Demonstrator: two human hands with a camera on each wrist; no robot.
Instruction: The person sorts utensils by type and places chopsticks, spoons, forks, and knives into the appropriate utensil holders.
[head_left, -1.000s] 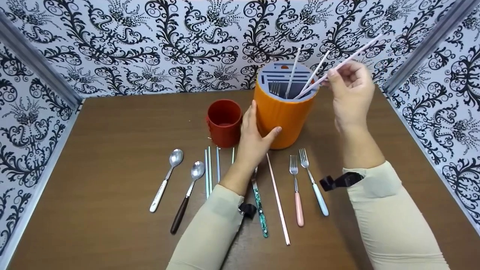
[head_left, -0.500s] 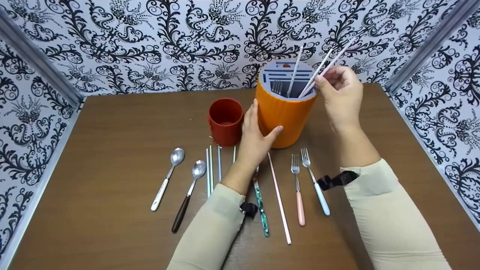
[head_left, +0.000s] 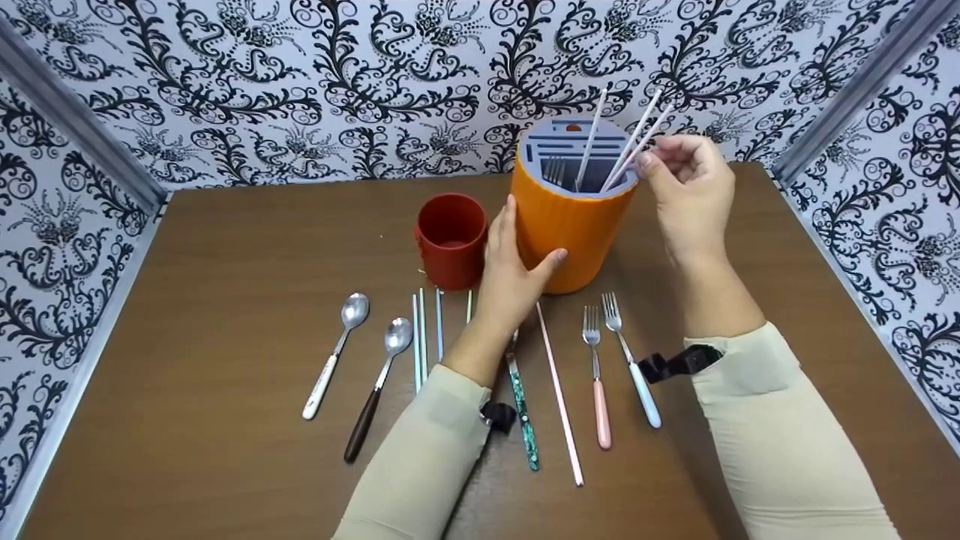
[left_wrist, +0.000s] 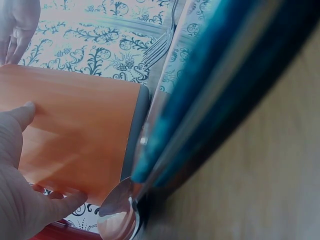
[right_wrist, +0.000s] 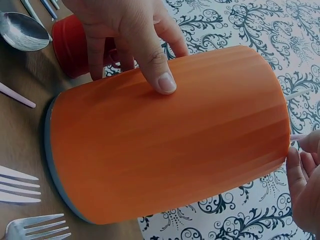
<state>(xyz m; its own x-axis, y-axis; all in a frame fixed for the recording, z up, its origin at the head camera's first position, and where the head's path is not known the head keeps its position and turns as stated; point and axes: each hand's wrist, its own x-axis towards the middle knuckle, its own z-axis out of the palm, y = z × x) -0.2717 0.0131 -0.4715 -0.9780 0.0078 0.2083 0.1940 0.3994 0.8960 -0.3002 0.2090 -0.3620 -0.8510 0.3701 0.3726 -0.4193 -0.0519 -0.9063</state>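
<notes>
Leaning in the near opening of an orange holder (head_left: 574, 240), a pink chopstick (head_left: 658, 123) is pinched by the right hand (head_left: 696, 199) at the right rim. The holder's left side is pressed by the left hand (head_left: 511, 281), its fingers spread. Two pale sticks (head_left: 591, 139) and a fork (head_left: 554, 172) are also held in this opening. To the left is placed a red cup (head_left: 452, 259); nearer, spoons (head_left: 397, 337) and more cutlery (head_left: 602, 412) are laid on the brown table (head_left: 225, 300).

Scroll-patterned walls (head_left: 255, 82) (black on white) flank and back a brown table (head_left: 225, 255).
</notes>
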